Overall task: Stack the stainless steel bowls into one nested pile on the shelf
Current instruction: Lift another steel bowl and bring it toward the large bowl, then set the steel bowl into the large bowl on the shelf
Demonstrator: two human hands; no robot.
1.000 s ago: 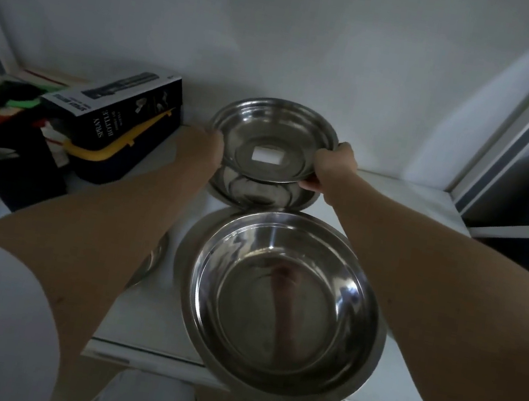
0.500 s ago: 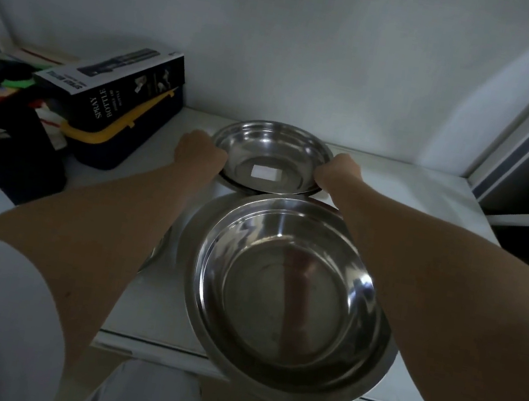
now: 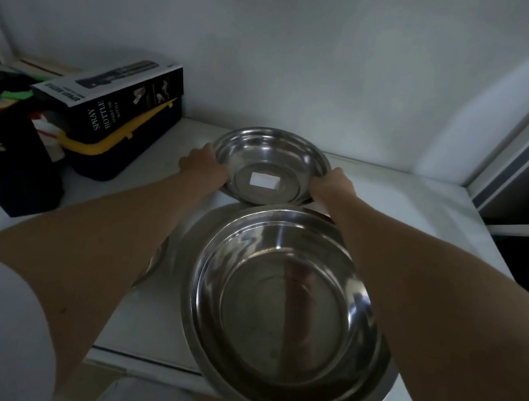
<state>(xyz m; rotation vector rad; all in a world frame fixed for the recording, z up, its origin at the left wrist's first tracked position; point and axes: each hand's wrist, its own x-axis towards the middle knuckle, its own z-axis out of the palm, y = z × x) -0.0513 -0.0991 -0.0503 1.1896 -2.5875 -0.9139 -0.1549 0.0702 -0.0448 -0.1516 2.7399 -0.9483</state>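
**Small bowl lowered onto the far stack**

The small steel bowl (image 3: 270, 166), the one with a white label on its floor, sits at the far middle of the shelf (image 3: 427, 212). A second ago it was held clear above another bowl at the back; now it has come down and appears to rest nested in that one, of which only a thin rim edge shows beneath it. That makes one nesting step look done.

The left hand (image 3: 204, 168) grips the bowl's left rim and the right hand (image 3: 331, 186) its right rim. The fingers of both are curled round the edge, closed on the bowl; whether they have begun to loosen cannot be told in this dim light.

Just near of the small bowl, its far rim almost touching, stands the large bowl (image 3: 287, 311), overhanging the shelf's near edge and seemingly set in a still wider one. A further steel rim (image 3: 156, 259) peeps out under the left forearm. So the bowls are in at least two groups, and my judgement is that the far pair must next go into the large bowl to make one pile.

At far left, a spray bottle box (image 3: 115, 107) lies on a dark case (image 3: 132, 151), well apart from the bowls.
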